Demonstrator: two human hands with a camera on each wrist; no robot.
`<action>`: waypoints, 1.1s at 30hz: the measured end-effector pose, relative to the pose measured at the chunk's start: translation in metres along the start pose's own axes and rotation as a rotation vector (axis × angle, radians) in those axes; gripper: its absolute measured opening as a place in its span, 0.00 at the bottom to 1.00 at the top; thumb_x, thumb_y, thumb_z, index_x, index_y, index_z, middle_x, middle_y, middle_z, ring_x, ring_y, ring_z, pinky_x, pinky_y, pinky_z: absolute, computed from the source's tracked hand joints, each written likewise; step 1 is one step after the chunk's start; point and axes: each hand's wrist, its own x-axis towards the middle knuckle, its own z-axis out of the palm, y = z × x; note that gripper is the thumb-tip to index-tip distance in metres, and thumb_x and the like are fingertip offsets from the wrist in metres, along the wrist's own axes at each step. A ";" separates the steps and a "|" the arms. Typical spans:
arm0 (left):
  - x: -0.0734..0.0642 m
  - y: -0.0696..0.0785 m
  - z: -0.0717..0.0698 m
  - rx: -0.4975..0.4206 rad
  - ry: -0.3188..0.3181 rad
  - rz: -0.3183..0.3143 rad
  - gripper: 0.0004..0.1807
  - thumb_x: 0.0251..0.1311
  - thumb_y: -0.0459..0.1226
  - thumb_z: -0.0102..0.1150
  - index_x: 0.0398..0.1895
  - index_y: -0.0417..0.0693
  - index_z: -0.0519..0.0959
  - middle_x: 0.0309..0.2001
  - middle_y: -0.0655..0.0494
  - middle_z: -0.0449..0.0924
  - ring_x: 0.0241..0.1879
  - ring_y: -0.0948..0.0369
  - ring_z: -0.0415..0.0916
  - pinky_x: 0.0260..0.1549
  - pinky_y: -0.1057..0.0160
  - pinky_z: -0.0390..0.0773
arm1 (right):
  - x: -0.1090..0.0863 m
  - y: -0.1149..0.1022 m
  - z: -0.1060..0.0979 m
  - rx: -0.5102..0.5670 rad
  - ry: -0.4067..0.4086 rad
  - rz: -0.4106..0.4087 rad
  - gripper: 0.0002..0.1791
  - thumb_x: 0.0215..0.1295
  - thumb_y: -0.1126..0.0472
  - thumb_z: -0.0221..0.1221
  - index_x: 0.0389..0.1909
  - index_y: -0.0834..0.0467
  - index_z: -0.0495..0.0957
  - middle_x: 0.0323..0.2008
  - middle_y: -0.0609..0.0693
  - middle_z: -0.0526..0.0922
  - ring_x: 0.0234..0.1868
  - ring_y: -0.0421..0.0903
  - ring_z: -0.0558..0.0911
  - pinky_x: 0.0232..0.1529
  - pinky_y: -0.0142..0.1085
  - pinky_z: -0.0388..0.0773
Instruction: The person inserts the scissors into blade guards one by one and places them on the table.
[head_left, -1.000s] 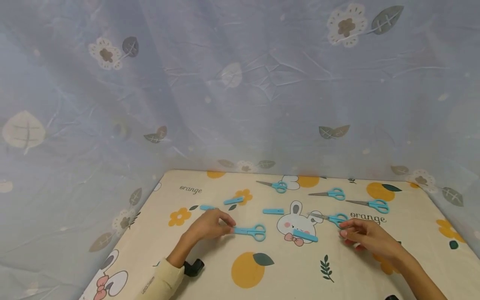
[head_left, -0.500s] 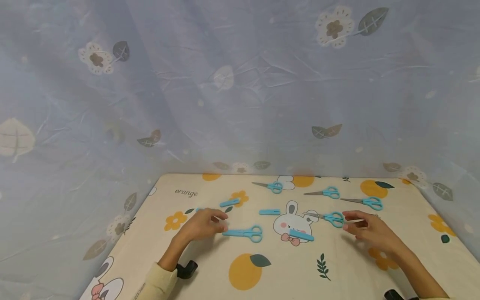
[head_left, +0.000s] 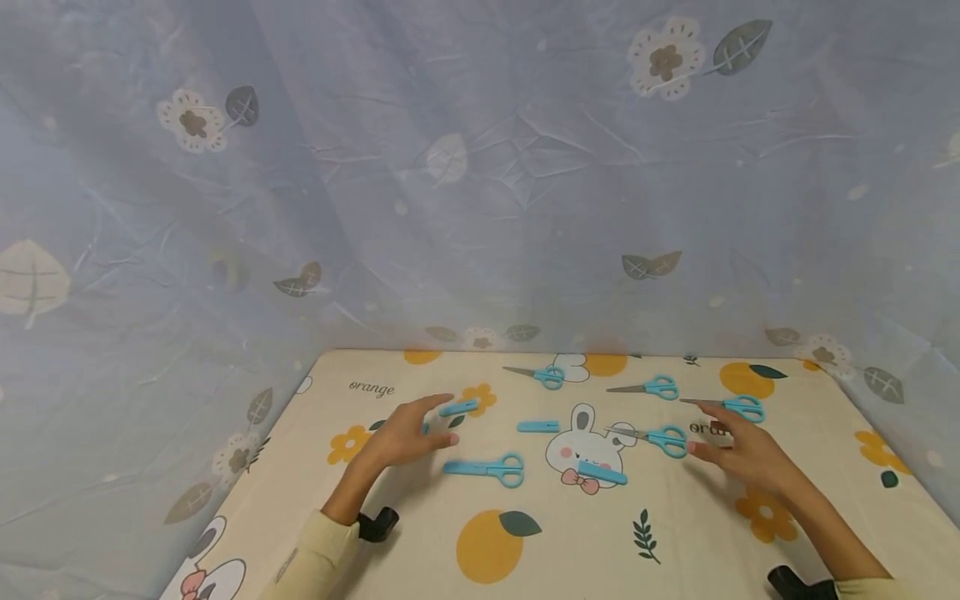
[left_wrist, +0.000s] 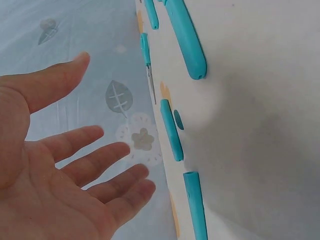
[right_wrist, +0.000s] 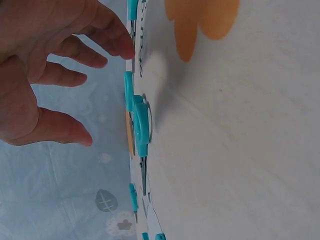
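Note:
My left hand [head_left: 408, 433] hovers with fingers and thumb spread, just left of the sheathed scissors [head_left: 483, 469]. In the left wrist view nothing lies in that palm. One light-blue blade cover [head_left: 458, 408] shows by its fingertips; another cover [left_wrist: 195, 205] is mostly hidden behind the hand in the head view. My right hand [head_left: 744, 450] is spread and holds nothing, its thumb by the handles of a bare-bladed pair of scissors [head_left: 663, 440]. Its forefinger overlaps the blades of a farther pair of scissors [head_left: 745, 407].
Two more bare scissors, one pair [head_left: 551, 377] at the back and another pair [head_left: 662, 387] right of it, lie on the patterned tablecloth [head_left: 585, 550]. Loose covers lie mid-table: one cover [head_left: 538, 427] and a second cover [head_left: 604, 474]. A patterned curtain [head_left: 480, 208] hangs behind.
My left hand has let go of the sheathed scissors' covered end, opened wide and shifted slightly away. My right hand's fingers have spread and reached farther up. The scissors stay put.

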 end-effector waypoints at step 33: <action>0.066 0.035 0.041 -0.033 -0.109 0.170 0.38 0.71 0.44 0.71 0.80 0.44 0.70 0.78 0.43 0.71 0.74 0.40 0.73 0.70 0.38 0.76 | 0.031 0.025 0.005 0.143 -0.073 -0.199 0.41 0.72 0.52 0.71 0.78 0.66 0.67 0.73 0.73 0.71 0.71 0.74 0.74 0.62 0.56 0.83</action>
